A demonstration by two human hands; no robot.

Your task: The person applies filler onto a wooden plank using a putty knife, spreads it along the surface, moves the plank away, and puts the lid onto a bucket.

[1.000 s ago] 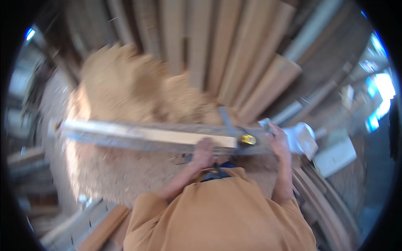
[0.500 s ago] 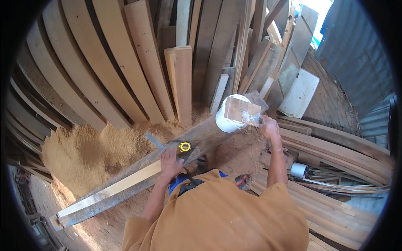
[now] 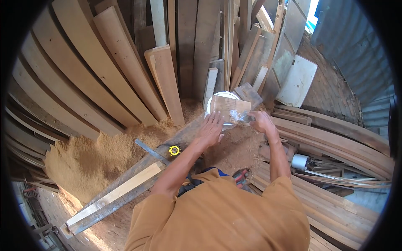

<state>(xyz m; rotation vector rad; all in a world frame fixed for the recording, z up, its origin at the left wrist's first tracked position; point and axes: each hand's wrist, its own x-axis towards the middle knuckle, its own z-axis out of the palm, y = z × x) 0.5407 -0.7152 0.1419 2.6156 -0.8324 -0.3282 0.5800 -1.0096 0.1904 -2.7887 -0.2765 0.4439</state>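
Observation:
My right hand is closed on what looks like a putty knife, its blade at a patch of white paste. The paste sits on a small flat wooden board that lies across the top of a white bucket. My left hand stretches over the bucket's near-left side, fingers extended, fingertips at the board's lower left edge. Whether they press on it I cannot tell. Behind my left forearm, a yellow tape measure and a metal try square lie on the beam.
A pale wood strip lies along the dark beam. Sawdust is heaped at left, below tall leaning planks. Stacked boards and a white cylinder are at right. A red-handled tool lies near my waist.
My left hand has left the pale wood strip and the try square and moved up and right to the board on the bucket. My right hand remains at the paste. The view has shifted slightly.

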